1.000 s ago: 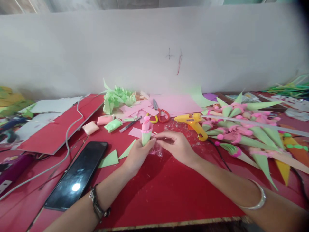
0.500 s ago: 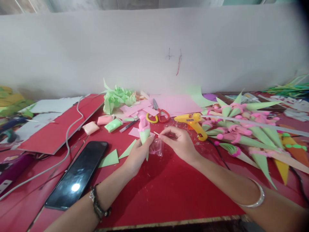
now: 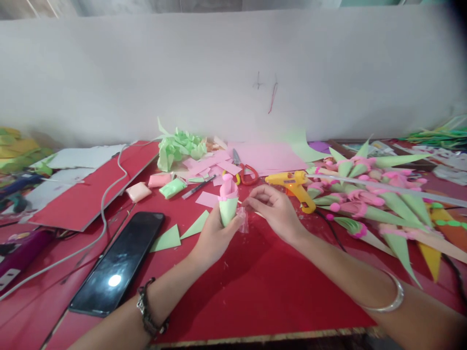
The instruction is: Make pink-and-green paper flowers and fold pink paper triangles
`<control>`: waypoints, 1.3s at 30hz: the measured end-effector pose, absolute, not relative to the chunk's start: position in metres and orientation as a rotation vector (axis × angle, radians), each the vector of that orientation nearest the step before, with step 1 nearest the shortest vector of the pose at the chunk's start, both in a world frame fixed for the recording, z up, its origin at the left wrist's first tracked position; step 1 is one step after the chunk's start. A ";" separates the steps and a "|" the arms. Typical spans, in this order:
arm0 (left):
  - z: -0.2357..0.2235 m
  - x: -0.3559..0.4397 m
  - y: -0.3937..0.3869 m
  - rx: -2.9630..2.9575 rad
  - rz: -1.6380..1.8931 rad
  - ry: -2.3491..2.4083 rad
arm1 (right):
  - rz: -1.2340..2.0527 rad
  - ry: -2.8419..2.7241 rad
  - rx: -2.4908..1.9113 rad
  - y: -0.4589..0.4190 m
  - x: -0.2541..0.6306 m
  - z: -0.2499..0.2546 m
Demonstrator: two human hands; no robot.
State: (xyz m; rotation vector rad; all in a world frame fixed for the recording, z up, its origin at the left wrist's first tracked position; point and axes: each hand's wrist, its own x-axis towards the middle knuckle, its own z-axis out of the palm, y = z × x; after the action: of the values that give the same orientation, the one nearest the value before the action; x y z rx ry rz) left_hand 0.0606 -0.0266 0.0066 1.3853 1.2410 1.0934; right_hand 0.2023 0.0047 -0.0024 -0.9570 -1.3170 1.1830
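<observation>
My left hand [image 3: 214,238] is closed round a light green paper cone [image 3: 228,209]. Rolled pink paper [image 3: 228,188] stands out of the cone's mouth, with a bright pink frill at the rim and a small pink ball on top. To its right, my right hand [image 3: 279,213] pinches a thin pale stick [image 3: 258,214] between thumb and fingers; the tips are close to the cone but apart from it. A crumpled clear plastic bag [image 3: 243,226] lies on the table between the two hands.
A yellow glue gun [image 3: 292,184] and a heap of similar paper cones [image 3: 365,194] lie at right. Scissors [image 3: 248,175], pink paper scraps [image 3: 207,167] and clay packets [image 3: 172,188] are behind the hands. A phone [image 3: 120,262] and green paper triangles [image 3: 166,239] lie left.
My left hand has turned the cone, which leaned left and now stands more upright, slightly to the right. My right hand, still pinching the stick, has stayed near it and shifted slightly.
</observation>
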 end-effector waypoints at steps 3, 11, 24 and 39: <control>0.006 0.060 -0.026 1.389 1.043 1.226 | 1.209 -1.291 -0.932 0.005 0.201 -0.002; 0.005 0.062 -0.027 1.292 1.063 1.188 | 1.128 -1.397 -0.974 0.002 0.203 0.000; 0.003 0.060 -0.027 1.339 0.947 1.151 | 0.945 -1.432 -1.066 0.004 0.203 -0.001; 0.004 0.062 -0.027 1.315 0.845 1.062 | 1.179 -1.294 -1.018 0.005 0.202 -0.002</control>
State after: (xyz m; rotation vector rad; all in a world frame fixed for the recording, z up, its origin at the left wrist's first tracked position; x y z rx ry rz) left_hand 0.0617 -0.0266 0.0035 1.3152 1.0619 0.8448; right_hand 0.2023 0.0053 -0.0022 -1.0182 -1.2943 1.1787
